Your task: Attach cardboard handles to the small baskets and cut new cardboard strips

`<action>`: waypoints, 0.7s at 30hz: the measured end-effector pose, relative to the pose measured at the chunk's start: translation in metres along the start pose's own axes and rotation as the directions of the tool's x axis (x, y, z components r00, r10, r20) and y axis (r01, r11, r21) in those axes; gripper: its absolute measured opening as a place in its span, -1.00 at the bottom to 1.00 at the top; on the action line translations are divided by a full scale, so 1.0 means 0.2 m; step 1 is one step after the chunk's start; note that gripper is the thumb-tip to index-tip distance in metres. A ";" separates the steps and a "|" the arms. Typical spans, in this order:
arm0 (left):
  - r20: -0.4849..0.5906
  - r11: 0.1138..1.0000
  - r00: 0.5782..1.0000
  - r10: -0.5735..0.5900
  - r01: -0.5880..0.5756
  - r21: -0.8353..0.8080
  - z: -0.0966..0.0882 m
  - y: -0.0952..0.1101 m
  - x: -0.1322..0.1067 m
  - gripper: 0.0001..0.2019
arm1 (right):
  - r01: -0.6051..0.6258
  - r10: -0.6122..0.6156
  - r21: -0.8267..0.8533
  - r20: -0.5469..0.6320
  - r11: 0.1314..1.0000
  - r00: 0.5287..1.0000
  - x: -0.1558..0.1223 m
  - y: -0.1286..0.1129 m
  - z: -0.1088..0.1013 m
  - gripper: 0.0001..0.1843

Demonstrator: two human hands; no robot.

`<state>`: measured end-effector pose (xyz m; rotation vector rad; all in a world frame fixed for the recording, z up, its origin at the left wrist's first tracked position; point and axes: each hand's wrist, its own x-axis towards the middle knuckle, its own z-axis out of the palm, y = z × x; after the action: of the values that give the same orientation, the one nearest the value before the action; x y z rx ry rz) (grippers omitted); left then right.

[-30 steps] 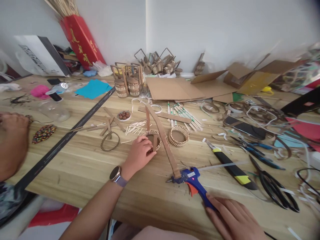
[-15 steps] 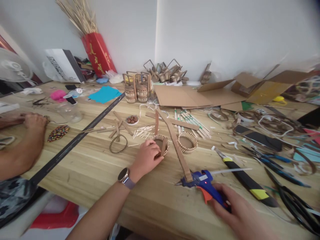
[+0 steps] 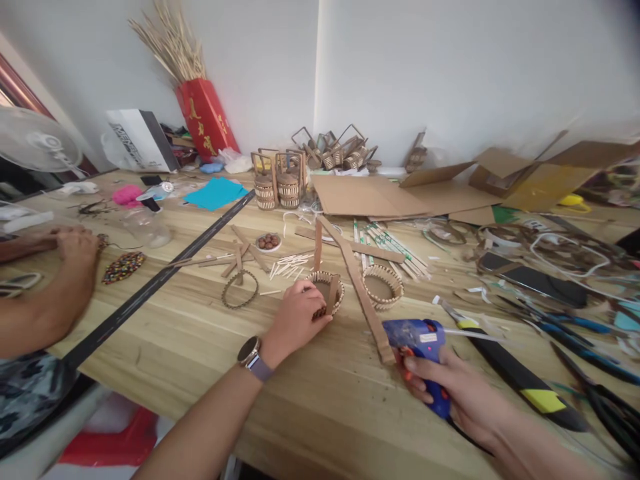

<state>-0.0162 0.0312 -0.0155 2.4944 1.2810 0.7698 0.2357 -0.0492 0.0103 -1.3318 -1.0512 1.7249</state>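
Note:
My left hand [image 3: 301, 312], with a watch on its wrist, is closed over the near left rim of a small round woven basket [image 3: 341, 293]. A flat brown strip [image 3: 319, 247] rises from the basket's far side, and a shorter strip [image 3: 332, 294] stands at its right. My right hand [image 3: 450, 380] is wrapped round the handle of a blue glue gun [image 3: 417, 335], fingers at the orange trigger. A clear glue stick sticks out of the gun's back. Its nozzle lies behind the end of a long bent brown strip [image 3: 357, 273]. A second small basket [image 3: 383, 287] stands right of that strip.
A co-worker's hand [image 3: 77, 247] rests at the left near a beaded piece [image 3: 124, 267]. Pale sticks [image 3: 291, 265], a bowl of brown balls [image 3: 269, 242] and a woven ring [image 3: 240, 289] lie ahead. A utility knife [image 3: 520, 373], pliers [image 3: 565, 333] and scissors [image 3: 600, 400] lie at the right.
My right hand has closed on the glue gun and tipped it up from lying on its side, its handle now pointing down. My left hand stays on the basket. The view has shifted slightly.

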 end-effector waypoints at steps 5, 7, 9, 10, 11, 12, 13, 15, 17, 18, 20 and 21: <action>0.009 1.000 1.000 -0.014 0.014 0.007 0.00 0.01 0.00 -0.82 | 0.111 -0.117 -0.148 -0.035 0.983 0.992 0.07 0.03 0.06 -0.50; 0.014 1.000 1.000 -0.022 0.022 0.008 -0.01 0.01 0.01 -0.82 | 0.139 -0.151 -0.186 -0.052 0.973 0.987 0.08 0.06 0.05 -0.45; 0.020 1.000 0.999 -0.029 0.029 0.010 -0.01 0.02 0.01 -0.82 | 0.151 -0.168 -0.212 -0.066 0.966 0.983 0.08 0.08 0.05 -0.42; 0.023 0.999 0.999 -0.032 0.031 0.011 -0.01 0.02 0.01 -0.82 | 0.156 -0.176 -0.223 -0.074 0.962 0.982 0.08 0.08 0.04 -0.42; 0.026 0.999 0.999 -0.033 0.033 0.012 -0.01 0.02 0.01 -0.82 | 0.159 -0.183 -0.232 -0.083 0.959 0.980 0.08 0.09 0.04 -0.43; 0.029 0.999 0.999 -0.035 0.034 0.015 -0.02 0.02 0.01 -0.82 | 0.162 -0.188 -0.240 -0.092 0.957 0.978 0.08 0.09 0.04 -0.44; 0.030 0.999 0.999 -0.035 0.035 0.018 -0.02 0.03 0.01 -0.82 | 0.161 -0.191 -0.246 -0.102 0.956 0.976 0.08 0.09 0.04 -0.45; 0.032 0.999 0.999 -0.036 0.035 0.027 -0.02 0.03 0.01 -0.83 | 0.149 -0.183 -0.255 -0.115 0.955 0.976 0.08 0.09 0.04 -0.45; 0.032 0.999 0.999 -0.032 0.031 0.036 -0.02 0.03 0.01 -0.83 | 0.140 -0.178 -0.268 -0.120 0.953 0.977 0.08 0.09 0.04 -0.44; 0.031 0.999 0.999 -0.029 0.028 0.040 -0.02 0.03 0.01 -0.84 | 0.142 -0.180 -0.273 -0.118 0.951 0.976 0.08 0.10 0.04 -0.43; 0.030 0.999 0.999 -0.020 0.019 0.045 -0.01 0.03 0.01 -0.84 | 0.152 -0.190 -0.278 -0.116 0.949 0.975 0.08 0.10 0.04 -0.42; 0.030 0.999 0.999 -0.016 0.014 0.046 -0.01 0.03 0.01 -0.85 | 0.156 -0.195 -0.277 -0.117 0.948 0.974 0.08 0.10 0.04 -0.42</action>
<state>-0.0130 0.0290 -0.0106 2.5194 1.3200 0.7044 0.2235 -0.0446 -0.0126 -1.4534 -1.3106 1.3708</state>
